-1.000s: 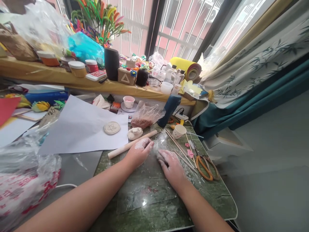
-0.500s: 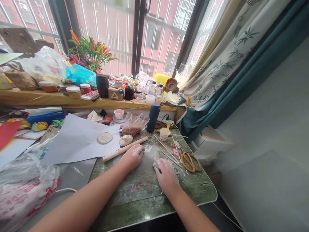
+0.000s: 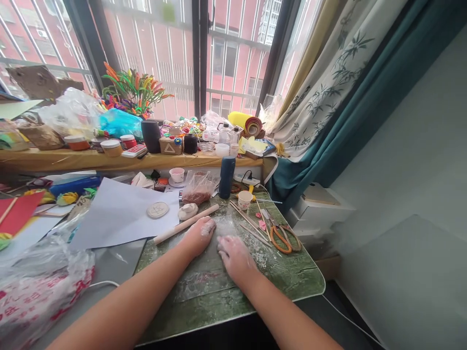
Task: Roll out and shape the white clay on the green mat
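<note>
pink-red characters cover the crumpled plastic bag (image 3: 44, 294) at lower left, but its folds make them unreadable. the cardboard box (image 3: 171, 146) on the window sill (image 3: 54, 163) bears a white triangle. the red-and-white packet (image 3: 134, 151) on the sill and the paper cup (image 3: 244, 200) on the tabletop (image 3: 301, 277) carry print too small to read. a star is drawn on the pale round disc (image 3: 157, 210), which lies on the white paper (image 3: 116, 218).

the left hand (image 3: 201, 235), powdered white, is curled over the tabletop just beside the wooden rod (image 3: 186, 224); whether its fingers close on anything, i cannot tell. the right hand (image 3: 238, 256) is palm-down with bent fingers over the clear sheet (image 3: 199, 287); what may be under it is hidden, so i cannot tell its grip. the two hands are near each other but apart. the rod lies slantwise, with the white lump (image 3: 188, 211) just behind it. thin sticks (image 3: 250, 220) and the orange-handled scissors (image 3: 280, 239) lie off to the right.

compared with half a second ago, the right hand is closer to the left, narrowing the gap. the rod, disc and scissors keep their places.
</note>
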Motion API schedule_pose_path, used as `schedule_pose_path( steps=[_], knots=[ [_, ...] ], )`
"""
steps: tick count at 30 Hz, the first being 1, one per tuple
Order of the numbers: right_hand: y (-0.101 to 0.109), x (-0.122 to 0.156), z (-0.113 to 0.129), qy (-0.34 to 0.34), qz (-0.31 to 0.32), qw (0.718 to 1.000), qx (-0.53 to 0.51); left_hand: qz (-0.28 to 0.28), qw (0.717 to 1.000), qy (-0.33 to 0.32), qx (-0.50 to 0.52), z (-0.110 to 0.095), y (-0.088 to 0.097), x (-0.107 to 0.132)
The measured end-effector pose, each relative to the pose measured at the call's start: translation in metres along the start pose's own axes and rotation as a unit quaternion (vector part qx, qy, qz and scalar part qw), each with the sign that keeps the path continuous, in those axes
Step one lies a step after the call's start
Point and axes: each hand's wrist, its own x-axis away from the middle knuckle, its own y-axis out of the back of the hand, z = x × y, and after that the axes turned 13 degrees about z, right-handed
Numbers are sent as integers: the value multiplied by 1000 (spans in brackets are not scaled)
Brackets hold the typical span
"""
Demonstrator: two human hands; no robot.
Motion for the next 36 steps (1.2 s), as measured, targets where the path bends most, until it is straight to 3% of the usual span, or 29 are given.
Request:
schedule_pose_path(
  steps=[4, 6, 9, 13, 17, 21, 27, 32, 36],
  knots=[
    [4, 21, 0, 123, 46, 991, -30, 1, 1000, 6, 17, 2, 0, 0],
    [9, 15, -11, 103, 41, 993, -31, -4, 999, 13, 32, 3, 0, 0],
    [10, -14, -20, 30, 14, 999, -26, -18, 998, 31, 61, 5, 0, 3],
    [-2, -34, 2, 47, 17, 998, -29, -41, 991, 49, 118, 7, 2, 6],
    [-1, -9, 21, 153, 51, 986, -43, -70, 978, 59, 190, 5, 6, 7],
    [9, 9, 18, 144, 57, 983, -96, -111, 958, 78, 251, 0, 19, 16],
    [4, 8, 18, 114, 69, 980, -148, -194, 900, 145, 362, -1, 36, 58],
    [-3, 8, 12, 99, 87, 981, -142, -212, 838, 177, 471, -2, 18, 75],
    [-3, -35, 6, 60, 84, 989, -107, -218, 799, 188, 529, 4, 7, 70]
  ],
)
